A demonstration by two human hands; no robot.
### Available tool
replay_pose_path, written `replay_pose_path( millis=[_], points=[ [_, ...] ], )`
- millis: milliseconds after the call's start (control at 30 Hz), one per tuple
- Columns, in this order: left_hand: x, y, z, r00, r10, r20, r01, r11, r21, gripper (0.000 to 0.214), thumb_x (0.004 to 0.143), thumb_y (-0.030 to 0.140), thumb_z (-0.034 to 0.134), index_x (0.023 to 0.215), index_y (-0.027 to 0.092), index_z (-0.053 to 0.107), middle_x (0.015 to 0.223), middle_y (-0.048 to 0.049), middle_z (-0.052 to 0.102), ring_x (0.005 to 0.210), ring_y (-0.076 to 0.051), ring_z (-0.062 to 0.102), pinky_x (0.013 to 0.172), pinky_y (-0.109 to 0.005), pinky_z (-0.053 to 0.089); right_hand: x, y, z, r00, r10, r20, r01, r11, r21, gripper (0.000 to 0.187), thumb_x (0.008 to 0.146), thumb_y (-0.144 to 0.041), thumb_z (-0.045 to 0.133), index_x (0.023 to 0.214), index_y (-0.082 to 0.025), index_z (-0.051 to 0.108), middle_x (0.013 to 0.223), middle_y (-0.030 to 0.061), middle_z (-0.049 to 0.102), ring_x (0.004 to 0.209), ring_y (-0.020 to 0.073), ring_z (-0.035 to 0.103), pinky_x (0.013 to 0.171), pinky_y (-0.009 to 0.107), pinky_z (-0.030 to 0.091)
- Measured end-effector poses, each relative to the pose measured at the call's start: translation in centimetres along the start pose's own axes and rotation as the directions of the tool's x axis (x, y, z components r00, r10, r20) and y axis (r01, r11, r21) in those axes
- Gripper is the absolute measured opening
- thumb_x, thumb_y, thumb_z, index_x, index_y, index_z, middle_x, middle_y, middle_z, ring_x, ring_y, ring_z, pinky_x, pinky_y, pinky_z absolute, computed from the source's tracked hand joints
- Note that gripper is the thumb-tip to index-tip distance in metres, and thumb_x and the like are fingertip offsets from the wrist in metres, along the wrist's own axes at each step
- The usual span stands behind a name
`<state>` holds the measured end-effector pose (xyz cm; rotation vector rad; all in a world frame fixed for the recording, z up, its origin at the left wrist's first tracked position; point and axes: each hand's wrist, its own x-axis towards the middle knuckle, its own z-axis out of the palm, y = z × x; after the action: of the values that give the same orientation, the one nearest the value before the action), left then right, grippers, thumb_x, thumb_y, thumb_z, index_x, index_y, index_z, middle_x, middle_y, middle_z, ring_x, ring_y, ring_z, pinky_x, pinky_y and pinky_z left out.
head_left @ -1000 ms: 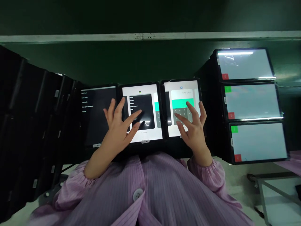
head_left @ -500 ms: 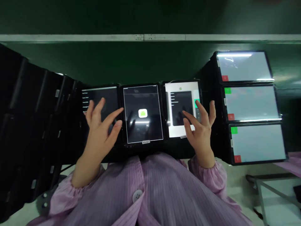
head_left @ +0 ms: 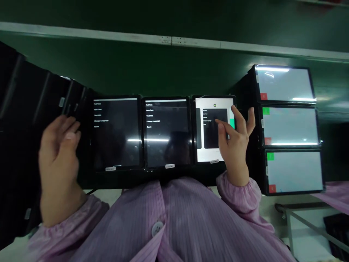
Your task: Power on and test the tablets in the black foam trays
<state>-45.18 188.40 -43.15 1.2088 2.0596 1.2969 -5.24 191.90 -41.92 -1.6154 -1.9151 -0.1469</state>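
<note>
Three tablets left of stack

Tablet testing station in an electronics factory

Rows of tablets showing test menus are propped against a green wall; a striped anti-static smock is worn.

Three pale-lit tablets are standing stacked at right; dark tablets are leaning in rows at left; green wall behind.

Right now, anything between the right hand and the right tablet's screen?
Nothing visible. The right hand is already over the right tablet, fingertips at its screen. The left hand is off to the left, away from it.
</note>
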Motion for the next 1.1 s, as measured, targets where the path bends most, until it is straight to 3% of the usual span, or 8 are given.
replay_pose_path(
  millis=[200, 367, 567, 700, 833, 967, 1100],
  points=[
    [1.8, -1.8, -0.4, 0.992, -0.11, -0.055, 0.105, 0.991, -0.087, 0.064, 0.083, 0.039, 0.072, 0.144, 0.024, 0.066, 0.161, -0.0092, 0.063, 0.151, -0.03, 0.057, 0.127, -0.051, 0.046, 1.4, -0.4, 1.1, 0.999, -0.042, -0.007, 0.042, 0.997, -0.058, 0.03, 0.109, -0.03, 0.054, 0.113, -0.025, 0.083, 0.157, 0.0107, 0.061, 0.165, 0.0435, 0.031, 0.129, 0.077, 0.035],
    [2.9, -2.5, 0.7, 0.982, -0.175, -0.065, 0.162, 0.973, -0.166, 0.057, 0.079, 0.033, 0.077, 0.134, 0.02, 0.071, 0.148, -0.0131, 0.072, 0.141, -0.03, 0.066, 0.125, -0.052, 0.047, 1.6, -0.1, 1.4, 0.999, -0.042, 0.017, 0.043, 0.995, -0.09, 0.032, 0.11, -0.031, 0.053, 0.116, -0.028, 0.083, 0.16, 0.0096, 0.059, 0.165, 0.0448, 0.03, 0.129, 0.078, 0.033],
    [2.8, -1.3, 1.9, 0.947, -0.322, 0.01, 0.32, 0.934, -0.161, 0.043, 0.086, 0.028, 0.076, 0.129, 0.027, 0.078, 0.131, -0.0061, 0.08, 0.121, -0.032, 0.076, 0.118, -0.056, 0.055, 1.9, -0.2, 1.5, 0.998, -0.03, 0.058, 0.034, 0.997, -0.074, 0.033, 0.11, -0.03, 0.051, 0.12, -0.027, 0.082, 0.162, 0.0091, 0.056, 0.166, 0.0451, 0.026, 0.13, 0.081, 0.03],
    [2.9, -0.1, 2.3, 0.907, -0.419, -0.035, 0.412, 0.903, -0.126, 0.045, 0.084, 0.024, 0.073, 0.129, 0.024, 0.08, 0.114, -0.0051, 0.083, 0.114, -0.03, 0.077, 0.116, -0.056, 0.057, 2.0, 0.0, 1.4, 0.997, -0.034, 0.066, 0.039, 0.997, -0.064, 0.033, 0.11, -0.03, 0.051, 0.122, -0.028, 0.082, 0.163, 0.0095, 0.056, 0.167, 0.0435, 0.026, 0.131, 0.078, 0.029],
    [3.1, 0.9, 2.8, 0.877, -0.477, -0.049, 0.466, 0.873, -0.145, 0.049, 0.081, 0.019, 0.071, 0.128, 0.02, 0.08, 0.112, -0.0052, 0.084, 0.115, -0.029, 0.078, 0.117, -0.053, 0.057, 2.0, 0.0, 1.6, 0.996, -0.026, 0.083, 0.032, 0.997, -0.066, 0.032, 0.11, -0.03, 0.052, 0.12, -0.027, 0.082, 0.163, 0.0094, 0.056, 0.166, 0.0462, 0.026, 0.13, 0.08, 0.029],
    [3.6, 1.3, 3.2, 0.873, -0.487, 0.015, 0.48, 0.854, -0.2, 0.045, 0.079, 0.017, 0.07, 0.124, 0.017, 0.08, 0.107, -0.0042, 0.085, 0.115, -0.028, 0.078, 0.118, -0.05, 0.056, 2.3, -2.6, 2.4, 0.99, -0.085, 0.116, 0.088, 0.996, -0.023, 0.032, 0.109, -0.027, 0.053, 0.123, -0.029, 0.081, 0.166, 0.0078, 0.054, 0.167, 0.0463, 0.023, 0.133, 0.078, 0.025],
    [5.3, 0.4, 3.6, 0.85, -0.526, -0.026, 0.501, 0.823, -0.267, 0.038, 0.073, 0.009, 0.07, 0.109, 0.015, 0.079, 0.102, -0.0041, 0.084, 0.11, -0.026, 0.078, 0.118, -0.047, 0.055, 2.6, -6.4, 4.0, 0.954, -0.19, 0.232, 0.181, 0.982, 0.057, 0.035, 0.109, -0.024, 0.05, 0.132, -0.028, 0.078, 0.17, 0.0065, 0.05, 0.169, 0.0443, 0.019, 0.133, 0.075, 0.028]
  ],
)
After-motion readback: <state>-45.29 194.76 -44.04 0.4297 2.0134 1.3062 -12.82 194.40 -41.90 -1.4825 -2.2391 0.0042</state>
